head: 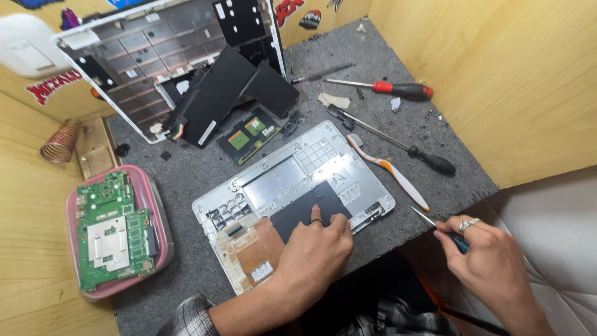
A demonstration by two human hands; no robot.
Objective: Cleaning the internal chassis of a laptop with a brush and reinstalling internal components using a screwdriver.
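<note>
A white laptop bottom shell [292, 174] lies open and tilted on the grey felt mat. My left hand [317, 246] presses flat on a black panel [305, 208] inside the shell's near side, index finger stretched out. Next to it sits a copper-coloured sheet [258, 249]. My right hand [482, 249], ring on one finger, holds a small teal-handled screwdriver [429, 219] off the mat's near right corner, tip pointing left and clear of the shell.
A white laptop lid frame [168, 56] and a black battery [224, 93] lean at the back. A green circuit board [112, 230] rests in a pink tray [163, 230]. Two screwdrivers [401, 90] [398, 142] and an orange-white toothbrush [392, 171] lie right. Wooden walls surround the mat.
</note>
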